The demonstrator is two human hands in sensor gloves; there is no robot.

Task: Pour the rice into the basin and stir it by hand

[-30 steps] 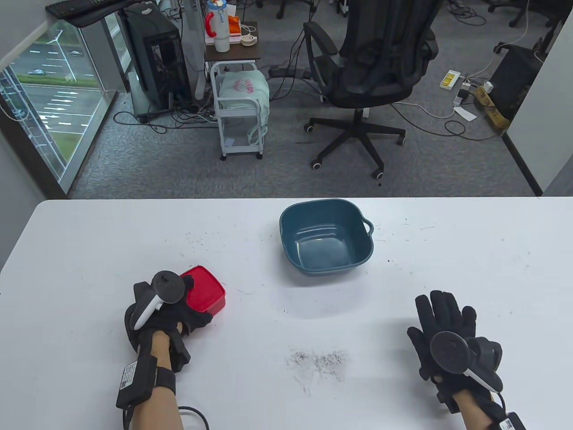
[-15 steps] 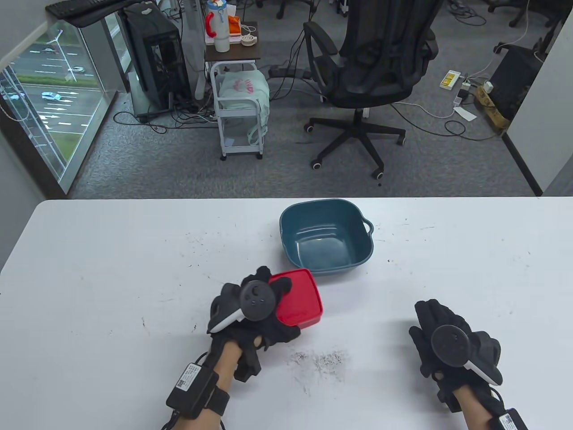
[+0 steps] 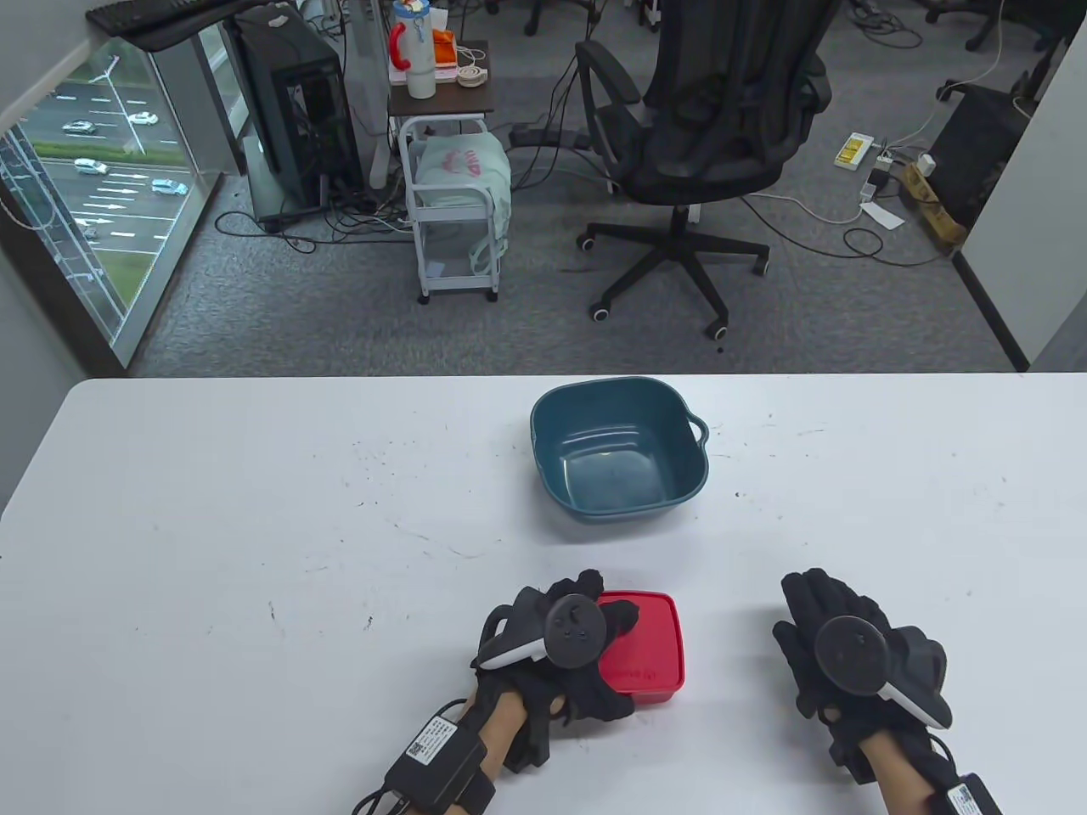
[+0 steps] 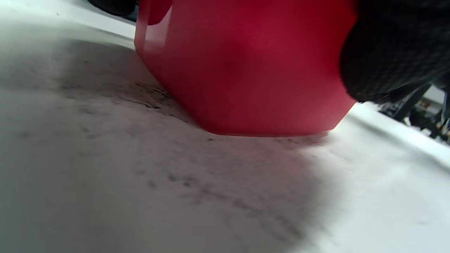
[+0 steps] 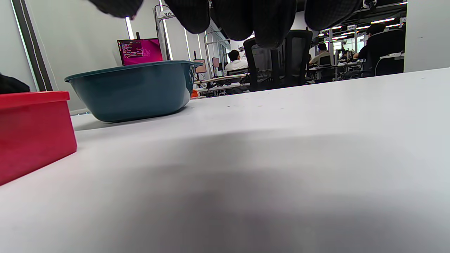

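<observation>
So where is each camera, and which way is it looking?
Table view: high up, looking down at the table; shows both gloved hands.
Left wrist view: low by the tabletop, facing the red box; a fingertip shows.
Right wrist view: low, facing the basin; fingertips hang on top.
All three share the red box.

Box (image 3: 650, 649) on table (image 3: 212, 509), between hands; basin (image 3: 620, 450) behind box, well apart.
</observation>
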